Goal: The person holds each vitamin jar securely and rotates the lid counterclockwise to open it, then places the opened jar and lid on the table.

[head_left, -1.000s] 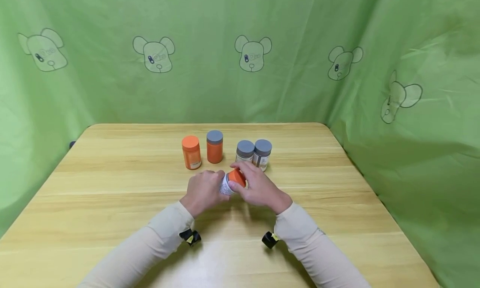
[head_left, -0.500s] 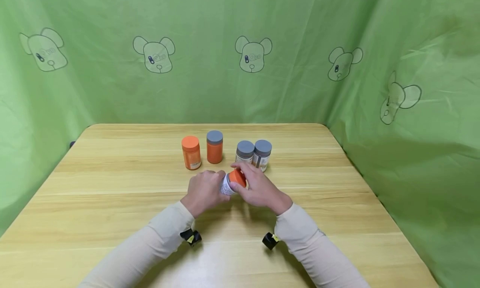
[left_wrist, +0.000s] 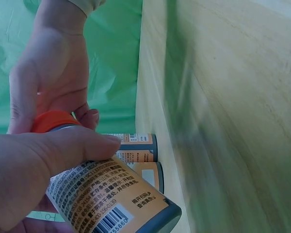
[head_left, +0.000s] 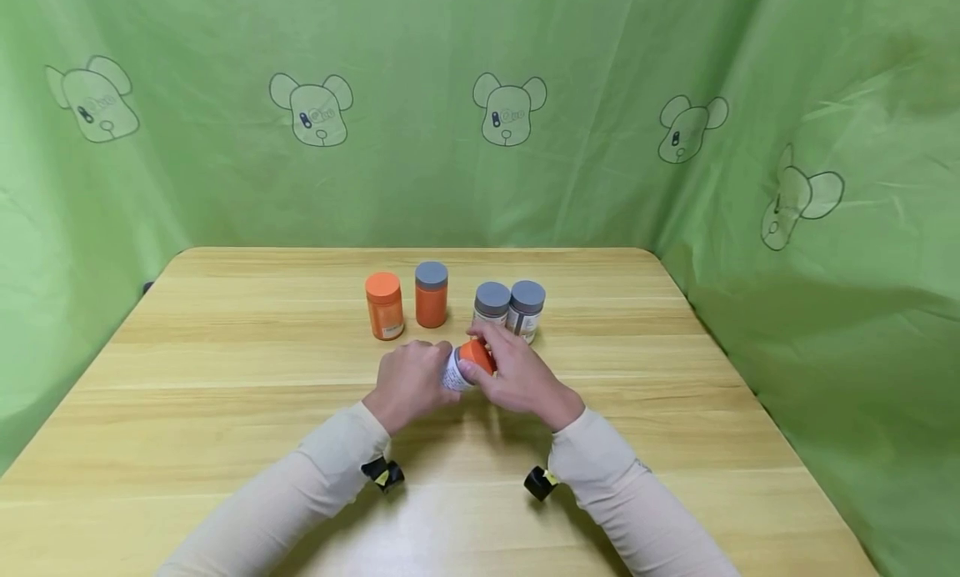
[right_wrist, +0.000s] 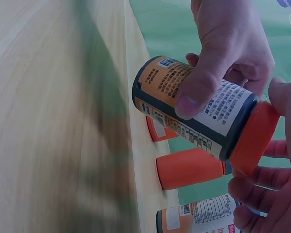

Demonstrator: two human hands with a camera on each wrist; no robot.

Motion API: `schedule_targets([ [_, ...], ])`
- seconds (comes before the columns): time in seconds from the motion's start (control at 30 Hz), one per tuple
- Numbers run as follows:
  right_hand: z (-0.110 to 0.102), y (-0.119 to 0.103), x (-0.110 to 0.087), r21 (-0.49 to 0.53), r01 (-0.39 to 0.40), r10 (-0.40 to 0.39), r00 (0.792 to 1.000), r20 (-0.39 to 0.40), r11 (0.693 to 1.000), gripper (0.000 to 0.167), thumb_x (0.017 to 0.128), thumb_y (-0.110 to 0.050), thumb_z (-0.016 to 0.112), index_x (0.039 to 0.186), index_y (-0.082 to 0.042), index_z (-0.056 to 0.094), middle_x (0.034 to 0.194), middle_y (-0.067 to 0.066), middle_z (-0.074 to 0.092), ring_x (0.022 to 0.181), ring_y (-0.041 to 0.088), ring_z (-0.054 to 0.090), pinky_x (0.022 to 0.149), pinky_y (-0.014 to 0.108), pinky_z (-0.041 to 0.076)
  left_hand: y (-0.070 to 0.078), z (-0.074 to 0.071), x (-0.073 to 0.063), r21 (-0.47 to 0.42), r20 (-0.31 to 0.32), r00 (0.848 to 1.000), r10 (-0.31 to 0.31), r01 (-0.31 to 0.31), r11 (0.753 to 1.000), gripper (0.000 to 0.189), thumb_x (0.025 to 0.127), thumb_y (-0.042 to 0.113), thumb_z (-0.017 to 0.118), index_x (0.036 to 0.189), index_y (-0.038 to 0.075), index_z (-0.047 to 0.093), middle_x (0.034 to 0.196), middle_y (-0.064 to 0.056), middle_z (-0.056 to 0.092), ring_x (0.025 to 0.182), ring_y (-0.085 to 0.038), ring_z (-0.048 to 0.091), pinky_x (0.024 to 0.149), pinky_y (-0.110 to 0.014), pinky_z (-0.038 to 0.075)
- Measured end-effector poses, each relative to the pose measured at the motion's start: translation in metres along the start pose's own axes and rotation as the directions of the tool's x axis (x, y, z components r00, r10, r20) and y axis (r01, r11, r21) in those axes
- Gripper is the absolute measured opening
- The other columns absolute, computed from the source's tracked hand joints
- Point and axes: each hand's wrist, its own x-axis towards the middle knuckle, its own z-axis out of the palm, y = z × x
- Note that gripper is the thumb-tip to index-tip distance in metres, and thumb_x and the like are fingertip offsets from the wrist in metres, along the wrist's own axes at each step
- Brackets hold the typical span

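- Labelled jar (head_left: 454,373): our left hand (head_left: 409,378) curls round its body, holding it tilted above the table (head_left: 225,444).
- Our right hand (head_left: 519,375) grips its orange lid (head_left: 477,356).
- Both wrist views show us its barcode (left_wrist: 114,220) and dark base (left_wrist: 166,216), hidden from the head view.
- Beyond stand an orange-lidded jar (head_left: 386,308), a grey-lidded orange jar (head_left: 431,302) and two pale jars (head_left: 526,312) near our right hand.

Orange lid (right_wrist: 254,138), yellow wood-grained table (head_left: 150,427).
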Motion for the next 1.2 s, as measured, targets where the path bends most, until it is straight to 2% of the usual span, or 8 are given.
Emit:
schedule_targets([
  [0.17, 0.0005, 0.0007, 0.0000, 0.017, 0.023, -0.023, 1.000, -0.008, 1.000, 0.047, 0.093, -0.030, 0.061, 0.128, -0.001, 0.051, 0.121, 0.014, 0.058, 0.095, 0.021, 0.055, 0.077, 0.034, 0.048, 0.0006, 0.0007, 0.0008, 0.008, -0.006, 1.000, 0.006, -0.006, 1.000, 0.049, 0.065, 0.038, 0.089, 0.097, 0.008, 0.067, 0.072, -0.003, 0.061, 0.058, -0.014, 0.053, 0.047, -0.029, 0.046],
  [0.37, -0.0011, -0.0018, -0.0023, 0.042, 0.048, -0.048, 0.999, 0.006, 0.998, 0.046, 0.092, -0.027, 0.061, 0.128, -0.002, 0.049, 0.123, 0.016, 0.056, 0.097, 0.021, 0.054, 0.080, 0.036, 0.048, 0.0008, 0.0006, 0.0011, 0.009, 0.013, 1.000, -0.007, 0.007, 1.000, 0.050, 0.065, 0.038, 0.089, 0.098, 0.008, 0.067, 0.073, -0.003, 0.061, 0.059, -0.014, 0.054, 0.048, -0.028, 0.046],
  [0.57, -0.0013, -0.0038, -0.0026, -0.010, 0.016, -0.016, 1.000, 0.003, 1.000, 0.050, 0.092, -0.034, 0.060, 0.129, -0.002, 0.050, 0.126, 0.015, 0.055, 0.102, 0.024, 0.054, 0.083, 0.039, 0.047, 0.0016, -0.0001, 0.0015, 0.012, 0.026, 1.000, -0.013, 0.012, 1.000, 0.049, 0.066, 0.038, 0.089, 0.098, 0.008, 0.067, 0.073, -0.003, 0.061, 0.060, -0.015, 0.055, 0.048, -0.030, 0.046],
  [0.73, 0.0006, -0.0026, -0.0018, -0.034, -0.015, 0.015, 1.000, 0.006, 0.999, 0.047, 0.094, -0.034, 0.059, 0.128, -0.003, 0.052, 0.126, 0.014, 0.056, 0.101, 0.025, 0.055, 0.081, 0.039, 0.047, 0.0029, -0.0001, 0.0021, 0.015, 0.044, 0.999, -0.019, 0.018, 1.000, 0.049, 0.067, 0.039, 0.088, 0.099, 0.009, 0.067, 0.076, -0.004, 0.063, 0.061, -0.017, 0.057, 0.049, -0.031, 0.048],
  [0.87, 0.0010, -0.0024, -0.0021, -0.024, -0.007, 0.007, 1.000, 0.012, 1.000, 0.045, 0.094, -0.032, 0.058, 0.128, -0.004, 0.052, 0.124, 0.013, 0.057, 0.097, 0.023, 0.055, 0.077, 0.037, 0.048, 0.0037, -0.0001, 0.0024, 0.016, 0.051, 0.998, -0.024, 0.023, 1.000, 0.049, 0.067, 0.039, 0.088, 0.100, 0.009, 0.067, 0.076, -0.004, 0.063, 0.061, -0.016, 0.056, 0.049, -0.031, 0.048],
  [1.03, 0.0002, -0.0013, -0.0026, -0.007, 0.026, -0.026, 0.999, 0.020, 1.000, 0.046, 0.092, -0.028, 0.061, 0.129, -0.003, 0.051, 0.122, 0.011, 0.055, 0.093, 0.020, 0.054, 0.076, 0.034, 0.048, 0.0035, 0.0000, 0.0023, 0.014, 0.040, 0.999, -0.026, 0.026, 1.000, 0.050, 0.066, 0.038, 0.089, 0.099, 0.009, 0.067, 0.075, -0.003, 0.062, 0.059, -0.015, 0.055, 0.048, -0.028, 0.046],
  [1.2, -0.0009, -0.0018, -0.0028, -0.011, 0.028, -0.028, 0.999, 0.016, 1.000, 0.050, 0.090, -0.030, 0.064, 0.130, -0.003, 0.050, 0.126, 0.012, 0.053, 0.098, 0.021, 0.053, 0.080, 0.036, 0.048, 0.0023, 0.0000, 0.0022, 0.005, 0.023, 1.000, -0.019, 0.019, 1.000, 0.047, 0.065, 0.037, 0.089, 0.096, 0.009, 0.067, 0.073, -0.002, 0.061, 0.058, -0.015, 0.054, 0.047, -0.028, 0.046],
])
